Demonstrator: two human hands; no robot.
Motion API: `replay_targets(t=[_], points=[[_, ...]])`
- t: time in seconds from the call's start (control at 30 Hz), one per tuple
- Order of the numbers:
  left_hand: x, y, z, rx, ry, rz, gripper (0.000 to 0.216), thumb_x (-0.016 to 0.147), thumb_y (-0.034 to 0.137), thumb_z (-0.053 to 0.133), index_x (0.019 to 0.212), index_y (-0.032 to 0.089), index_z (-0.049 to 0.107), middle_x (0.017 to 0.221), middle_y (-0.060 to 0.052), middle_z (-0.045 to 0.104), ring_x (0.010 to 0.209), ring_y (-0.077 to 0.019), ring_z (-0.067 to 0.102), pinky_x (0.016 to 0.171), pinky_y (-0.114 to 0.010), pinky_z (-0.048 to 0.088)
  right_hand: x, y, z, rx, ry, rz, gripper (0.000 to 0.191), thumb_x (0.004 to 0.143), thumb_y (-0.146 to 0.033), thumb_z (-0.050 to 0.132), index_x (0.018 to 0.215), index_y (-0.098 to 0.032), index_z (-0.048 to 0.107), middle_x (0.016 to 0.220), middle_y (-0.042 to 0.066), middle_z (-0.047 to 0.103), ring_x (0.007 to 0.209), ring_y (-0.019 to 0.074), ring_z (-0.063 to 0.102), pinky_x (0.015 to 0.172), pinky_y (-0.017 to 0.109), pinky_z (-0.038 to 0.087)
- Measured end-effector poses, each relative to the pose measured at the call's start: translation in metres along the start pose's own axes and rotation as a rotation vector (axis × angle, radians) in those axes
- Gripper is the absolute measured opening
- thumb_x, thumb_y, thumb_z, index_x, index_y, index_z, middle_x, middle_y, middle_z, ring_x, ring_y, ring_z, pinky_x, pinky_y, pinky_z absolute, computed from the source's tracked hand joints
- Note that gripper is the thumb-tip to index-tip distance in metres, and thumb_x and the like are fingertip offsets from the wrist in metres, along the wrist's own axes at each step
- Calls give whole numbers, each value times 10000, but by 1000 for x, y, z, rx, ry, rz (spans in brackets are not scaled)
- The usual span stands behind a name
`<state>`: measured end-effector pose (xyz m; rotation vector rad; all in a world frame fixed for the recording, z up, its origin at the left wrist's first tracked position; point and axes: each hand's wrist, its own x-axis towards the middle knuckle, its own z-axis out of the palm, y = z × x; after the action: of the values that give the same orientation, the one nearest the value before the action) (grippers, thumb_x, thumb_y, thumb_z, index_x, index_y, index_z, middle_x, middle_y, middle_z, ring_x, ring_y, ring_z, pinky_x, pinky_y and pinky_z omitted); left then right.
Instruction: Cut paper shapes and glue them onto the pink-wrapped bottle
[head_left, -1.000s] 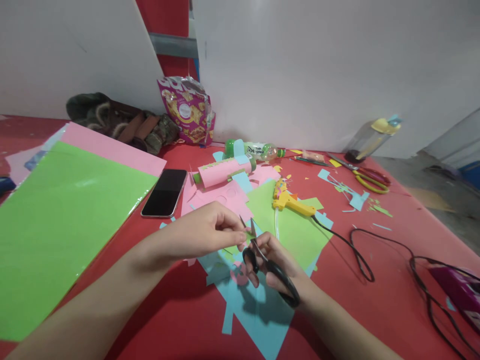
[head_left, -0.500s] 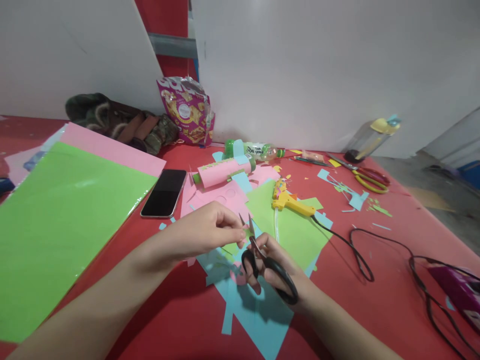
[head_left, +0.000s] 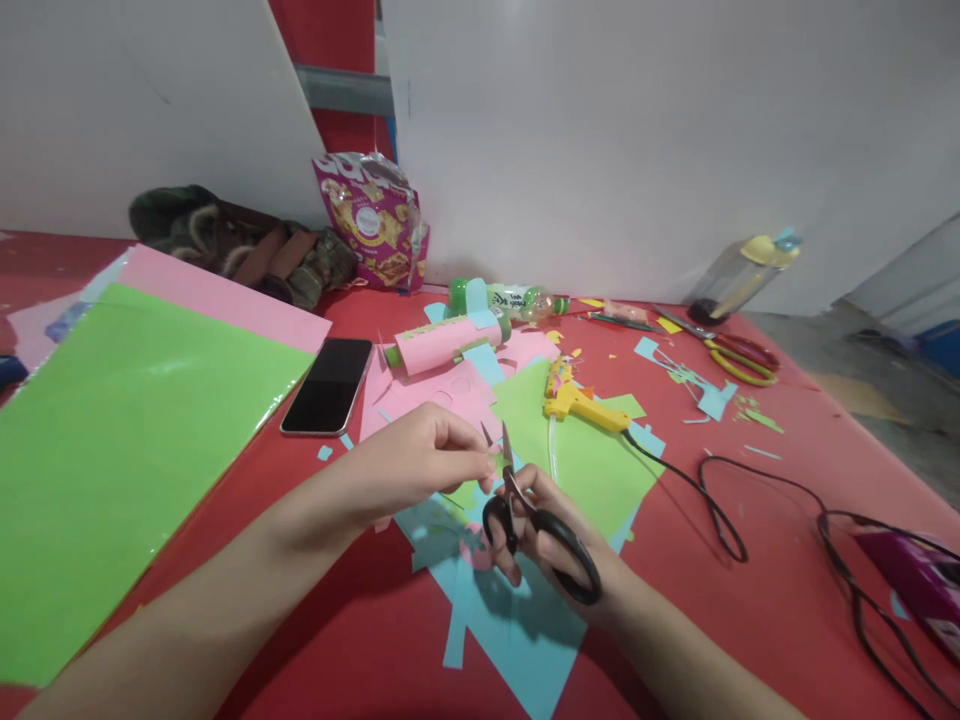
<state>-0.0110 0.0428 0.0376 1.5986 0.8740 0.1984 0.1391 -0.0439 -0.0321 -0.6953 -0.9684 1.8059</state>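
My right hand grips black-handled scissors, fingers through the loops, with the blades parted and pointing up and away. Close by on the left, my left hand pinches a tiny scrap of pink paper at the fingertips, right beside the blades. Most of the scrap is hidden by the fingers. Beneath both hands lie a blue paper sheet and a green paper sheet. A curled pink paper strip rests under the right hand.
A yellow glue gun with a black cord lies ahead. Farther back are a pink paper-wrapped roll, a green bottle and a snack bag. A phone sits left; larger scissors lie right.
The scissors have tilted slightly, their blades spread a little wider and their lower handle shifted right. The left hand still pinches in nearly the same spot.
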Motion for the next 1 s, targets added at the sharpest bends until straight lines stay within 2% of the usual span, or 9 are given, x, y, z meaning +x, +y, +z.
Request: replay_targets(t=[0.5, 0.73, 1.0], points=[[1, -8, -4, 9, -12, -37, 222, 671, 247, 499, 485, 139, 444, 463, 50, 273, 457, -64, 249, 442, -230, 175, 1, -4, 3, -68, 19, -3, 400, 666, -441, 625, 835, -198, 356, 670, -36, 483, 512, 60, 457, 500, 220, 332], [4, -6, 1, -35, 20, -26, 203, 668, 230, 484, 489, 137, 464, 460, 53, 279, 452, -62, 245, 433, -228, 169, 1, 2, 3, -58, 41, -49, 369, 687, -437, 607, 840, -203, 366, 665, -45, 482, 489, 52, 451, 518, 241, 339], [4, -2, 12, -193, 109, -14, 172, 645, 199, 470, 493, 124, 502, 408, 72, 253, 424, -52, 204, 423, -227, 143, 1, 4, 2, -36, 90, -60, 355, 690, -422, 611, 837, -211, 366, 653, -52, 474, 478, 54, 448, 484, 226, 316]])
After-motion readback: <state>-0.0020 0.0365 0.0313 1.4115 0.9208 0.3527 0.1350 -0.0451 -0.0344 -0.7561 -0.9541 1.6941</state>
